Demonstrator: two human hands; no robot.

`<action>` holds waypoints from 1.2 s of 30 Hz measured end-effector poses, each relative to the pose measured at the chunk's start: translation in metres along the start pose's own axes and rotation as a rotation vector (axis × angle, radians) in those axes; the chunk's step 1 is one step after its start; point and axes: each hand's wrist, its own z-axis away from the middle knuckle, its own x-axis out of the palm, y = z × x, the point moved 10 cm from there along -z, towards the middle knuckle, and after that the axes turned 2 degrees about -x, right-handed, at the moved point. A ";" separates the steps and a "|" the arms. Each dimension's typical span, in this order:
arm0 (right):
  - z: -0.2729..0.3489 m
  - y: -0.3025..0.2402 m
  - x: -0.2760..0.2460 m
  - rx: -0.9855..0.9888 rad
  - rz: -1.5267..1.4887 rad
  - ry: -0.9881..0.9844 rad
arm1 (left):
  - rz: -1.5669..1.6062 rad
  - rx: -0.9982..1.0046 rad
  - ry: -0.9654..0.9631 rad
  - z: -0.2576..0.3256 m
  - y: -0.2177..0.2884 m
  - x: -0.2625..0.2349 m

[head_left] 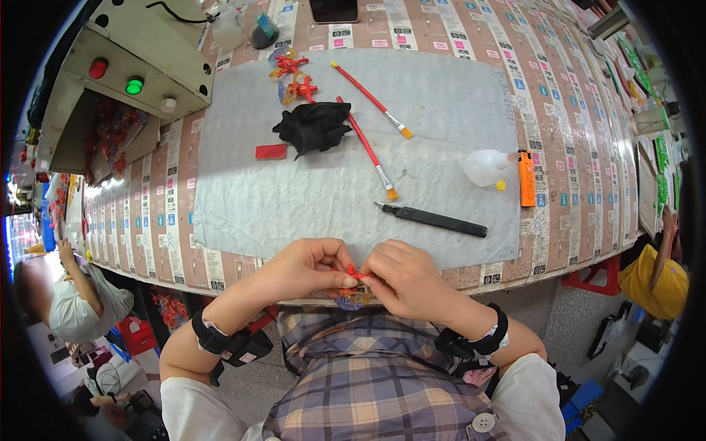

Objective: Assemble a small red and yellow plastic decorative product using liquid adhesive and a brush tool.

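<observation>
At the front edge of the table, my left hand [323,269] and my right hand [403,278] meet around a small red plastic figure [352,272] with a translucent blue and yellow part [352,300] below it. Thumbs and fingertips of both hands pinch it; they cover much of it. Just beyond my hands lies a black craft knife [434,220], blade toward the left. Two red-handled brushes [370,147] [375,101] rest farther back on the grey sheet [441,110]. Two similar red and translucent figures [289,65] [300,89] lie at its far left.
A crumpled black cloth [314,128] and a red scrap [271,151] are left of the brushes. On the right are a white squeeze bottle [484,167] and an orange lighter [526,178]. A machine with red and green buttons [134,85] stands far left. Other people sit at both sides.
</observation>
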 end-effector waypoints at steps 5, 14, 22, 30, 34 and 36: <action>0.000 0.002 0.001 0.016 -0.003 -0.012 | 0.009 0.003 0.002 -0.001 -0.001 0.000; 0.003 -0.003 -0.005 -0.005 -0.044 0.038 | -0.079 0.093 0.078 0.009 0.009 0.005; 0.006 0.000 -0.004 -0.018 -0.031 0.060 | -0.319 0.030 0.184 0.014 0.013 0.003; 0.005 0.001 -0.004 -0.001 -0.046 0.033 | -0.021 -0.065 0.089 0.011 -0.001 0.007; 0.005 0.002 -0.004 -0.003 -0.058 0.037 | -0.047 -0.080 0.054 0.011 0.001 0.009; 0.005 0.001 -0.003 -0.004 -0.053 0.032 | -0.087 -0.087 0.052 0.012 0.004 0.011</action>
